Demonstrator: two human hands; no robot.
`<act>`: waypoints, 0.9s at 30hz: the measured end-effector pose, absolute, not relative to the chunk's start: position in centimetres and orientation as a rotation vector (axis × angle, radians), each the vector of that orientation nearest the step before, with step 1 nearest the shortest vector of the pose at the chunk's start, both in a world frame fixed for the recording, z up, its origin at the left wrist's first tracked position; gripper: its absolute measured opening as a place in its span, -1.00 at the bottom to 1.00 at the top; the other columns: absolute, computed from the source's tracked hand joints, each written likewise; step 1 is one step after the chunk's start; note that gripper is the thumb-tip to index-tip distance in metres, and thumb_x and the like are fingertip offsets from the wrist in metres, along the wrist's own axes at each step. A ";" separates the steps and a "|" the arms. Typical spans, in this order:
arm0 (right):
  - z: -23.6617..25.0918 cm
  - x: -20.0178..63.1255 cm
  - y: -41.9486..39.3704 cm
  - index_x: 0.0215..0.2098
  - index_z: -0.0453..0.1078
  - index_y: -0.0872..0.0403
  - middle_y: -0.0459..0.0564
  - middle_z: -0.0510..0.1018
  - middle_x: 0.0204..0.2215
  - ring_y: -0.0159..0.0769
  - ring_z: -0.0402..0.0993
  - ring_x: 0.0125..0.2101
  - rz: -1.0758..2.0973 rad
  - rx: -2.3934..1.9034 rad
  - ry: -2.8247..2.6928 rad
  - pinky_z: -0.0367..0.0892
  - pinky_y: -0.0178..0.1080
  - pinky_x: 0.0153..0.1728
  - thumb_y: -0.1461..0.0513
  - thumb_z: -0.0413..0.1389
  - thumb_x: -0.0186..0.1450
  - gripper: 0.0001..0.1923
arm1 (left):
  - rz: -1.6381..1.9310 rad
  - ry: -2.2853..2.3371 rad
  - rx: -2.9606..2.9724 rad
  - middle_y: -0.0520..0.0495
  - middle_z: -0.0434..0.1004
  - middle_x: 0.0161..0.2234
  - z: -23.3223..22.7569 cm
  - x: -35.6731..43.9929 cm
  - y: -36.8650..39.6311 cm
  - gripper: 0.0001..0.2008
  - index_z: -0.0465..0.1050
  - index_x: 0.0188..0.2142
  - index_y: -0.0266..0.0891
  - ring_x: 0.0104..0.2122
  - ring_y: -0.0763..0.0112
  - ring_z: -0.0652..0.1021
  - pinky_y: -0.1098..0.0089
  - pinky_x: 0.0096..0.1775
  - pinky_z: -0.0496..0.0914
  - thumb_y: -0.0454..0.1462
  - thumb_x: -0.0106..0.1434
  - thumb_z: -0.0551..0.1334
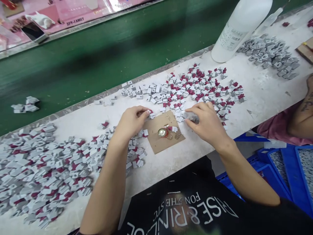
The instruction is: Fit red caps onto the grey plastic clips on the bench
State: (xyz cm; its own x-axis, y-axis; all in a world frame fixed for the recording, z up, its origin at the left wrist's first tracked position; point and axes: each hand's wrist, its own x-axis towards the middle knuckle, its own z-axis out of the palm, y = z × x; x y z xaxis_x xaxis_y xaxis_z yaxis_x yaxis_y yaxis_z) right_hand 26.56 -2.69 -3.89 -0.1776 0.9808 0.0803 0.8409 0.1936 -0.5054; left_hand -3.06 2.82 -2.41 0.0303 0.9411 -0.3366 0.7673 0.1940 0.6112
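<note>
My left hand (130, 122) is closed in a pinch at the upper left corner of a brown cardboard square (158, 147). A small grey and dark red plastic piece (151, 114) shows at its fingertips. My right hand (209, 125) has thumb and forefinger apart, close to small light grey plastic pieces (180, 117) at the near edge of a pile. Whether those fingertips touch a piece, I cannot tell. On the cardboard lie a small round dish-like thing (162, 132) with a shiny middle, another grey and dark red piece (174, 129) and tiny bits.
A large heap of grey and dark red pieces (49, 173) covers the table's left. Beyond my hands spreads another pile (195, 85). At the back right stand a white bottle (227, 42) and plain grey parts (271, 54). Another person's arm (304, 111) and blue crates (269, 176) are at right.
</note>
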 end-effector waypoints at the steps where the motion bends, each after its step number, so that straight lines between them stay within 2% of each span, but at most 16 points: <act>1: -4.0 26.2 -2.5 0.06 0.68 0.02 0.21 0.67 -0.02 0.19 0.49 0.03 0.499 -1.713 -2.081 0.46 0.14 0.02 0.22 0.25 0.48 -0.77 | 0.304 1.763 1.661 -0.26 0.80 0.03 -2.6 -3.0 2.9 -0.72 0.78 -0.10 -0.15 0.08 -0.14 0.69 -0.02 0.20 0.56 -0.16 0.44 0.26; 4: -4.2 25.5 -1.6 -0.03 0.66 0.01 0.19 0.69 -0.04 0.16 0.50 0.01 0.494 -1.739 -2.003 0.44 0.09 -0.01 0.26 0.17 0.50 -0.80 | 0.284 1.781 1.776 -0.32 0.74 0.09 -2.8 -2.9 3.3 -0.68 0.75 -0.01 -0.18 0.15 -0.18 0.65 -0.13 0.30 0.49 -0.19 0.47 0.20; 8: -4.5 24.8 0.2 -0.15 0.65 0.00 0.19 0.74 -0.08 0.17 0.54 0.01 0.506 -1.802 -1.943 0.43 0.09 -0.02 0.15 0.21 0.53 -0.82 | 0.329 1.885 1.826 -0.38 0.67 0.10 -3.0 -2.6 4.7 -0.69 0.62 0.12 -0.24 0.13 -0.17 0.64 -0.10 0.26 0.50 -0.22 0.49 0.22; 12: -4.7 24.0 1.4 -0.25 0.63 0.01 0.21 0.77 -0.08 0.20 0.58 0.03 0.525 -1.912 -1.938 0.43 0.07 -0.06 0.15 0.25 0.50 -0.82 | 0.354 2.029 1.815 -0.41 0.55 0.17 -3.4 -1.5 6.3 -0.71 0.51 0.12 -0.18 0.23 -0.19 0.57 -0.08 0.27 0.48 -0.25 0.42 0.33; 17: -4.1 24.1 1.5 -0.28 0.55 0.00 0.15 0.78 -0.14 0.16 0.59 -0.02 0.598 -1.962 -1.904 0.35 -0.03 -0.19 0.21 0.28 0.39 -0.93 | 0.300 2.047 1.827 -0.37 0.58 0.12 -3.5 -0.7 6.6 -0.75 0.48 0.11 -0.12 0.14 -0.18 0.61 -0.08 0.17 0.51 -0.27 0.47 0.30; 20: -3.6 24.3 1.5 -0.33 0.46 -0.03 0.10 0.76 -0.21 0.12 0.58 -0.07 0.628 -1.944 -1.914 0.26 -0.08 -0.26 0.27 0.27 0.32 -0.90 | 0.291 2.048 1.836 -0.36 0.61 0.09 -3.4 -0.5 6.4 -0.79 0.48 0.06 -0.12 0.14 -0.19 0.62 -0.05 0.12 0.53 -0.28 0.46 0.29; 24: -3.1 24.3 1.7 -0.36 0.36 -0.05 0.05 0.71 -0.29 0.04 0.54 -0.16 0.629 -1.923 -1.896 0.18 -0.12 -0.31 0.29 0.29 0.24 -0.82 | 0.283 2.061 1.854 -0.36 0.61 0.11 -3.4 0.0 6.5 -0.93 0.47 -0.10 -0.12 0.18 -0.18 0.61 -0.03 0.13 0.52 -0.32 0.45 0.27; 27: -2.6 24.5 1.6 -0.35 0.33 -0.06 -0.08 0.57 -0.45 -0.14 0.46 -0.37 0.745 -1.890 -1.779 0.17 -0.14 -0.36 0.31 0.31 0.20 -0.77 | 0.346 2.080 1.811 -0.29 0.64 0.00 -3.1 0.3 6.6 -0.88 0.40 -0.23 -0.11 0.08 -0.10 0.63 0.02 0.08 0.52 -0.38 0.39 0.27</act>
State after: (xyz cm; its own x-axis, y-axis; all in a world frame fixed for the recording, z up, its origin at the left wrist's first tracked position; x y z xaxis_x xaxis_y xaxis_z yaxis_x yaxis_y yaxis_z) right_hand 24.53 1.63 -2.63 0.0285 0.9959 -0.0859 0.7601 -0.0774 -0.6451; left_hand 0.32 6.63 -3.13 -0.1139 0.9876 -0.1084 0.8995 0.1488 0.4109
